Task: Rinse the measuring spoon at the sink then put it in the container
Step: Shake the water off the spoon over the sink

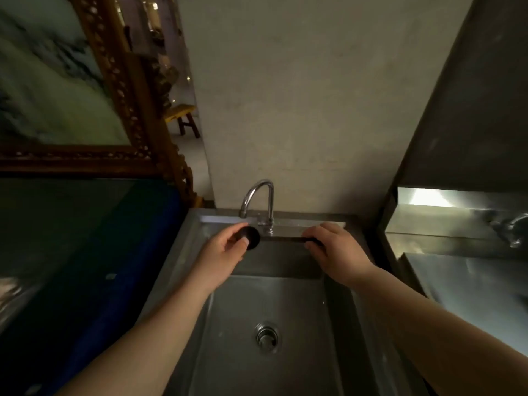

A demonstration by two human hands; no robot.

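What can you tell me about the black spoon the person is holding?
The measuring spoon looks dark, almost black, with a round bowl at one end and a long, straight, thin handle. It lies roughly level, sideways over the back of the metal sink, just under the faucet. The left hand pinches the bowl; the right hand grips the handle's end. No water stream is visible. Its material is too dim to tell.

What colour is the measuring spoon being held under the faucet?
Black or very dark, bowl and handle alike: measuring spoon. The head view shows it, though dimly.
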